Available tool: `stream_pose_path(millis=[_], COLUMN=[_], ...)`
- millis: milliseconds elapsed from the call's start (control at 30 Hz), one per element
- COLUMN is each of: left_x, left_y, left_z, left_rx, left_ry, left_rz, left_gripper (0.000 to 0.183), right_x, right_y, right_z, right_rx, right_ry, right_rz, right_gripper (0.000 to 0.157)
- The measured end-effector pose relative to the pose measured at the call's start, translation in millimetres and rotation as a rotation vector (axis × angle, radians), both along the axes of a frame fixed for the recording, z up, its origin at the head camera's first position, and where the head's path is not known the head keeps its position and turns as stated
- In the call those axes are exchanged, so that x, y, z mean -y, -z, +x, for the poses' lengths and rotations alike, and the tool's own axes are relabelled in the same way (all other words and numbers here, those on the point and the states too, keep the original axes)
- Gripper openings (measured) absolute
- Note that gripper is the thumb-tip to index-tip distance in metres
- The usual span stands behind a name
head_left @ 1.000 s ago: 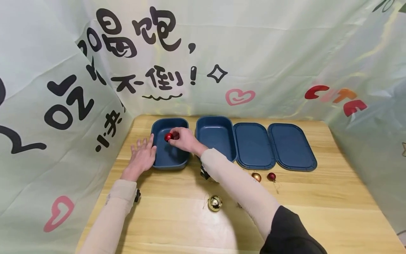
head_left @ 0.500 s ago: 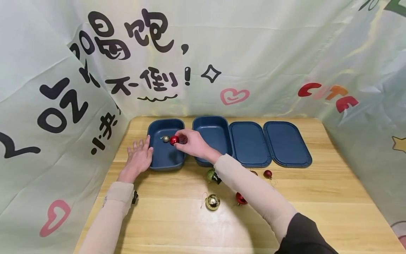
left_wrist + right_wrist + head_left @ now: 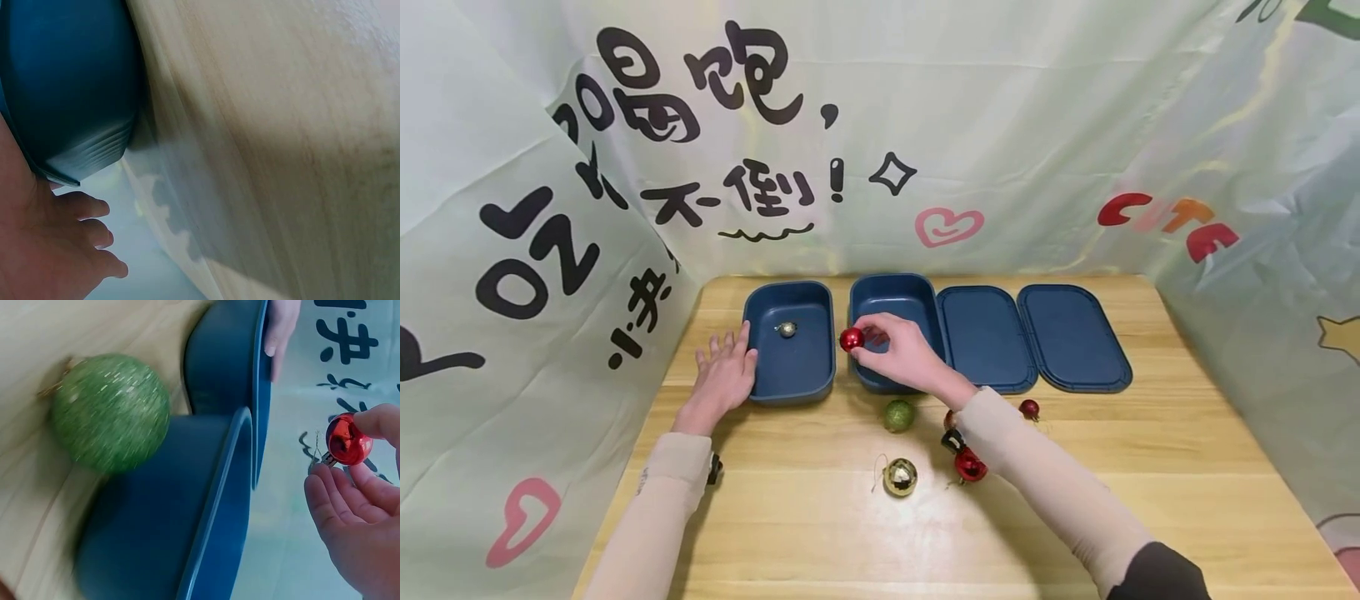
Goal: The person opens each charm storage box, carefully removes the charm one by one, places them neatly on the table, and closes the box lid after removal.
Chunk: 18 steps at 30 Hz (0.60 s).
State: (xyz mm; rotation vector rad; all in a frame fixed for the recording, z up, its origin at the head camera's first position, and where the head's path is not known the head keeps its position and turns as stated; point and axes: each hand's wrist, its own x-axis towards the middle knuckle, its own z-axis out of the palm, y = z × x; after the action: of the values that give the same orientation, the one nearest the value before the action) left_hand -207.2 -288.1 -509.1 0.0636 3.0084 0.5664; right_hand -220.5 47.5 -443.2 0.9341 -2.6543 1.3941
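A person's right hand (image 3: 895,346) pinches a shiny red bauble (image 3: 852,339) between thumb and fingers, holding it aloft; from the head camera it appears by the left rim of the right box (image 3: 893,286). The left hand (image 3: 724,375) grips nothing — its fingers extended, it rests against the outer side of the left box (image 3: 792,397), where a small silvery-gold bauble (image 3: 787,330) lies on the bottom. Both containers are dark blue. On the wooden surface (image 3: 805,517), a glittery green bauble (image 3: 898,416) sits just in front of the right box, with a mirrored gold bauble (image 3: 900,477) nearer the person. A second red bauble (image 3: 972,465) lies beside the right sleeve (image 3: 1037,483) — and a dark red bauble (image 3: 1029,409) sits near two flat blue lids (image 3: 987,337).
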Motion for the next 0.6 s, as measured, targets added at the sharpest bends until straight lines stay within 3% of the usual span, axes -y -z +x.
stream_pose_path(millis=[300,600], left_x=[1,1], left_y=[0.9,0.1], left_z=[1.1,1.6], left_rx=[0.005,0.006], left_ry=[0.008,0.014], left_rz=[0.006,0.004], left_gripper=[0.063,0.063], right_x=[-41,-67], right_y=[-1.5,0.3], right_z=[18.6,39.2], right_rx=[-0.039,-0.012], right_ry=[0.080,0.143], right_rz=[-0.011,-0.010], right_gripper=[0.027,0.029])
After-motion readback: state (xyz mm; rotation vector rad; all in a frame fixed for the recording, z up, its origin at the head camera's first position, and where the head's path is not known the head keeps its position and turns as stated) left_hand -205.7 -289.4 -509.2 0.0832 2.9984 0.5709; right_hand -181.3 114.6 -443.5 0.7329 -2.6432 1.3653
